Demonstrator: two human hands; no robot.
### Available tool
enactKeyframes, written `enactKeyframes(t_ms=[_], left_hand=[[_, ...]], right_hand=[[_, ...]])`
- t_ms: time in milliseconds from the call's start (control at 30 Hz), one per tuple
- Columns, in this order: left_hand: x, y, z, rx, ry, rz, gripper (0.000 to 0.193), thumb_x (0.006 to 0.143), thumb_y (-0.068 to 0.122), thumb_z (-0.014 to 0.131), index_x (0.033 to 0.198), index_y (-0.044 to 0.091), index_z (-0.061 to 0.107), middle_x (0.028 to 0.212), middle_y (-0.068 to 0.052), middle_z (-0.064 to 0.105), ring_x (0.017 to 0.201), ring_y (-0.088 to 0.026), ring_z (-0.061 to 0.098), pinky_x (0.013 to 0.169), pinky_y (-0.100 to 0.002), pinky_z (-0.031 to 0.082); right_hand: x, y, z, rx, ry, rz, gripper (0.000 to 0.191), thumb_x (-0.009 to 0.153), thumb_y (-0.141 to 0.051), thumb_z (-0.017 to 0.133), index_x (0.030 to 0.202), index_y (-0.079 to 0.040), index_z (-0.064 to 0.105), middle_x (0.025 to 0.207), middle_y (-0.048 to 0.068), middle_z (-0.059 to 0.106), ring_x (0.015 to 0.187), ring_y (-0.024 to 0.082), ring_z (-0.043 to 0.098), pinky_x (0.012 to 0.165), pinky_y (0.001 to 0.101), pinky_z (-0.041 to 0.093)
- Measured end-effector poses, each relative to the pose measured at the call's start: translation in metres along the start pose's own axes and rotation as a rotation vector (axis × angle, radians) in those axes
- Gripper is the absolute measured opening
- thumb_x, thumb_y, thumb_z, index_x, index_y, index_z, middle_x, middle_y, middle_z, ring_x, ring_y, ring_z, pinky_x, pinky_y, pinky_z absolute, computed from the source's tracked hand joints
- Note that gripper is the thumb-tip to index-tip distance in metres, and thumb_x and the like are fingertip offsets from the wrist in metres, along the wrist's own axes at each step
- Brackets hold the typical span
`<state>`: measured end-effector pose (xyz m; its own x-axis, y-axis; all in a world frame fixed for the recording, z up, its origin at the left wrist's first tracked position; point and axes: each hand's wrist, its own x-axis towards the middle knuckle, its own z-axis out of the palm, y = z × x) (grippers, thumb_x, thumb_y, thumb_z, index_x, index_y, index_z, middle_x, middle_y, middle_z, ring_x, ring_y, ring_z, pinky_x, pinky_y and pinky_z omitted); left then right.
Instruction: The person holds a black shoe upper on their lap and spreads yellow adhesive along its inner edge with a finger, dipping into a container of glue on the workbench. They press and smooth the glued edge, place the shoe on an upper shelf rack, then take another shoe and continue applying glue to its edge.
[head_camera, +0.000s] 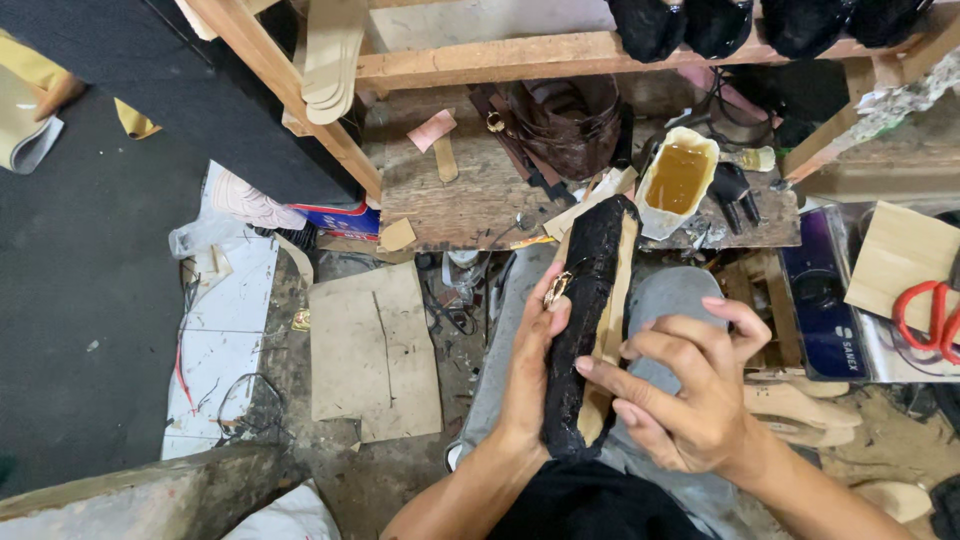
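My left hand (530, 365) gripped the black shoe upper on its wooden last (590, 320) over my lap, long axis running twelve to six, while my right hand (685, 385) pinched its edge from three o'clock.

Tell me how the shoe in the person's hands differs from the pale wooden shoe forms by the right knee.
The black shoe is dark and fabric-covered; the wooden forms are bare and pale. The shoe is gripped by the left hand and right hand; the forms lie untouched, low down beside the leg. Both are foot-shaped.
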<state>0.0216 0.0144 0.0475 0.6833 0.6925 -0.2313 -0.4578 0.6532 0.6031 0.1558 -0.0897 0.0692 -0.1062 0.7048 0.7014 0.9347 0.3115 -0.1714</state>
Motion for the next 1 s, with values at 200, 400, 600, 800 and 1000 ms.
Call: enactKeyframes(t_ms=[200, 400, 600, 800, 1000], left_hand=[[0.001, 0.000, 0.001, 0.006, 0.014, -0.006, 0.060, 0.098, 0.024, 0.047, 0.157, 0.014, 0.037, 0.142, -0.010, 0.057, 0.121, -0.019, 0.060, 0.103, -0.032, 0.050], [-0.004, 0.003, 0.002, 0.045, -0.003, 0.040, 0.060, 0.100, 0.027, 0.047, 0.158, 0.014, 0.038, 0.143, -0.013, 0.057, 0.124, -0.020, 0.060, 0.106, -0.032, 0.049], [-0.005, 0.004, 0.003, 0.026, 0.020, -0.006, 0.062, 0.098, 0.027, 0.051, 0.157, 0.013, 0.037, 0.142, -0.012, 0.056, 0.121, -0.021, 0.060, 0.101, -0.034, 0.050], [-0.008, 0.003, 0.002, 0.031, 0.001, 0.016, 0.062, 0.100, 0.028, 0.051, 0.158, 0.013, 0.035, 0.144, -0.013, 0.056, 0.124, -0.020, 0.060, 0.104, -0.033, 0.050], [-0.008, -0.001, -0.005, 0.103, -0.010, 0.045, 0.064, 0.100, 0.028, 0.050, 0.160, 0.012, 0.035, 0.147, -0.014, 0.054, 0.127, -0.020, 0.059, 0.107, -0.033, 0.048]], right_hand=[[0.005, -0.003, 0.001, 0.030, -0.007, 0.125, 0.032, 0.092, -0.029, 0.058, 0.114, -0.019, 0.079, 0.102, 0.004, 0.060, 0.104, 0.026, 0.053, 0.109, 0.0520, 0.024], [0.006, -0.001, 0.000, 0.045, -0.005, 0.118, 0.033, 0.089, -0.027, 0.058, 0.113, -0.019, 0.079, 0.102, 0.003, 0.059, 0.103, 0.026, 0.052, 0.109, 0.0516, 0.024], [0.010, 0.006, 0.003, 0.118, 0.004, 0.125, 0.035, 0.087, -0.027, 0.058, 0.114, -0.016, 0.078, 0.103, 0.005, 0.059, 0.104, 0.026, 0.052, 0.109, 0.0505, 0.026], [0.010, 0.010, 0.004, 0.119, -0.008, 0.183, 0.034, 0.090, -0.024, 0.058, 0.116, -0.015, 0.078, 0.107, 0.008, 0.060, 0.108, 0.028, 0.053, 0.108, 0.0514, 0.029], [0.011, 0.003, 0.003, 0.062, -0.017, 0.203, 0.034, 0.090, -0.025, 0.059, 0.116, -0.014, 0.078, 0.107, 0.008, 0.060, 0.109, 0.030, 0.053, 0.109, 0.0536, 0.030]])
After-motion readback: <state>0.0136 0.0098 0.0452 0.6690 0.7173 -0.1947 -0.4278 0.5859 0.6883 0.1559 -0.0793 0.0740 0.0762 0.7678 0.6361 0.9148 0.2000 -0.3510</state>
